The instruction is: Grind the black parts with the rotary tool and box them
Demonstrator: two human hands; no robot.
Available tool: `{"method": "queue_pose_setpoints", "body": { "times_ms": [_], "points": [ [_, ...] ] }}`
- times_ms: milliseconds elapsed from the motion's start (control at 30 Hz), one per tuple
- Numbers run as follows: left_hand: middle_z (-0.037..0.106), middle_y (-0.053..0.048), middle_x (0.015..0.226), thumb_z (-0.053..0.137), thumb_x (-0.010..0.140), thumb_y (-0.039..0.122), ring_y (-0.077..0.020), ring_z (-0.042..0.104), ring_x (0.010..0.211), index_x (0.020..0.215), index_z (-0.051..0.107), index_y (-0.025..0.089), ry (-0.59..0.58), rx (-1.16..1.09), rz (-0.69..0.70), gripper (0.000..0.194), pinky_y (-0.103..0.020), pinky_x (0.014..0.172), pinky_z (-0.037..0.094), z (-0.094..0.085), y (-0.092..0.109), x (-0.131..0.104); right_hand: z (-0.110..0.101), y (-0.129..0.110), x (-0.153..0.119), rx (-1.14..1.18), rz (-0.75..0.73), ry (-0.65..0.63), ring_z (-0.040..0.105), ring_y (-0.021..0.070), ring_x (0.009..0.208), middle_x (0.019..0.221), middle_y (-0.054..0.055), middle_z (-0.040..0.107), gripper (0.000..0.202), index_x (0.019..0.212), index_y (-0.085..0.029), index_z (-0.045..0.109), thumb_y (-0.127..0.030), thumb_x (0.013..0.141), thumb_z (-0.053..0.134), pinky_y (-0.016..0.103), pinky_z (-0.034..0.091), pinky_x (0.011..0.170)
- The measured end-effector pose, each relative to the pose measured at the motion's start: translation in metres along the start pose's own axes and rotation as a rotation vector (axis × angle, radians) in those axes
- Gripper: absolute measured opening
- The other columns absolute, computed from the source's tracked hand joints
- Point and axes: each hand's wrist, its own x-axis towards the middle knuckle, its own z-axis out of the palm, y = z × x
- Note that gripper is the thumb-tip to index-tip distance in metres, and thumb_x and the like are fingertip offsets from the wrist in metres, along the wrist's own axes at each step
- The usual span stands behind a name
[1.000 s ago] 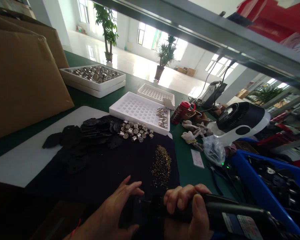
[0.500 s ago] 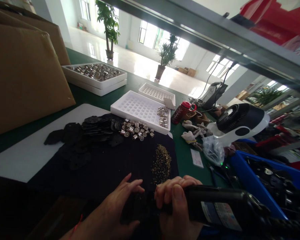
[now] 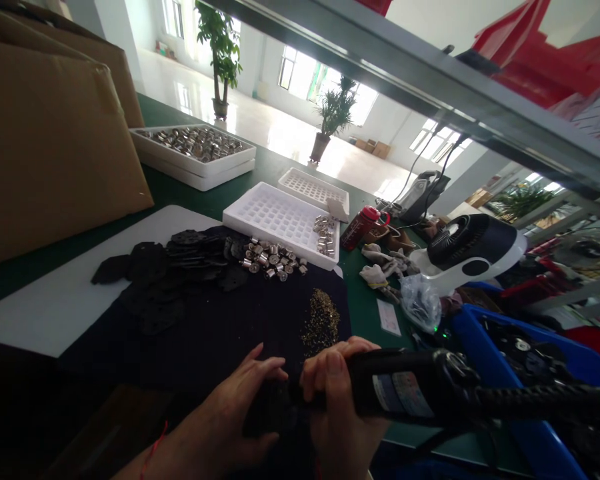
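Note:
My right hand (image 3: 337,400) is wrapped around a black electric screwdriver (image 3: 425,380) with a label on its side and a coiled cord at its back end. It lies nearly level, its front end towards my left hand (image 3: 225,413). My left fingers and thumb curve around a black part (image 3: 273,410), whose shape is hard to make out against the dark background. Beyond my right hand lies a heap of small brass-coloured screws (image 3: 321,317) on a dark mat (image 3: 230,327). Silvery metal cylinders (image 3: 273,259) and a pile of flat black plates (image 3: 195,253) sit further back.
A white tray (image 3: 260,207) holds several metal cylinders at its right end. Left stand a large cardboard box (image 3: 55,147) and stacked full trays (image 3: 205,177). Right are a red bottle (image 3: 361,227), a fan (image 3: 475,247) and a blue bin (image 3: 480,333). A shelf beam (image 3: 405,73) crosses above.
My right hand and the electric screwdriver have shifted left and slightly up, and the tool's rear has swung upward. The left hand stays almost where it was.

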Motion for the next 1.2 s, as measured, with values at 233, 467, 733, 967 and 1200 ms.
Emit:
{"method": "queue_pose_setpoints", "body": {
  "times_ms": [233,467,733,967,1200],
  "points": [
    [0.08,-0.002,0.124,0.071,0.063,0.009,-0.0364,0.069,0.135,0.152,0.043,0.032,0.041,0.094,-0.043,0.097,-0.056,0.12,0.051,-0.006,0.003,0.0,-0.022,-0.025,0.019,0.186,-0.116,0.324,0.047,0.0095,0.042,0.057,-0.011,0.054,0.016,0.11,-0.027,0.064,-0.025,0.094,0.067,0.023,0.05,0.046],
    [0.081,0.0,0.128,0.069,0.067,0.01,-0.0344,0.066,0.139,0.149,0.05,0.034,0.022,0.115,-0.086,0.088,-0.05,0.115,0.055,-0.012,0.008,-0.003,-0.055,-0.011,0.029,0.065,-0.12,0.545,0.05,0.0101,0.047,0.059,-0.011,0.053,0.014,0.104,-0.024,0.063,-0.024,0.092,0.07,0.026,0.053,0.054],
    [0.081,0.0,0.128,0.07,0.073,0.016,-0.0338,0.064,0.141,0.152,0.047,0.035,-0.019,0.154,-0.108,0.084,-0.048,0.116,0.054,-0.014,0.004,-0.007,-0.053,-0.002,0.032,0.058,-0.143,0.508,0.049,0.0099,0.047,0.06,-0.011,0.052,0.013,0.105,-0.025,0.061,-0.026,0.095,0.07,0.026,0.051,0.052],
    [0.081,0.0,0.127,0.069,0.069,0.013,-0.0339,0.063,0.142,0.151,0.05,0.034,0.019,0.129,-0.109,0.087,-0.049,0.117,0.054,-0.011,0.005,-0.007,-0.047,0.004,0.037,0.07,-0.139,0.503,0.05,0.0105,0.046,0.06,-0.011,0.053,0.015,0.105,-0.024,0.062,-0.027,0.093,0.072,0.027,0.051,0.052],
    [0.08,-0.001,0.129,0.07,0.067,0.011,-0.0365,0.06,0.145,0.152,0.049,0.034,0.003,0.122,-0.141,0.09,-0.051,0.115,0.056,-0.008,0.003,-0.009,-0.046,0.004,0.037,0.056,-0.127,0.502,0.05,0.0105,0.047,0.059,-0.011,0.054,0.015,0.103,-0.024,0.063,-0.026,0.092,0.073,0.027,0.051,0.053]
  ]
}}
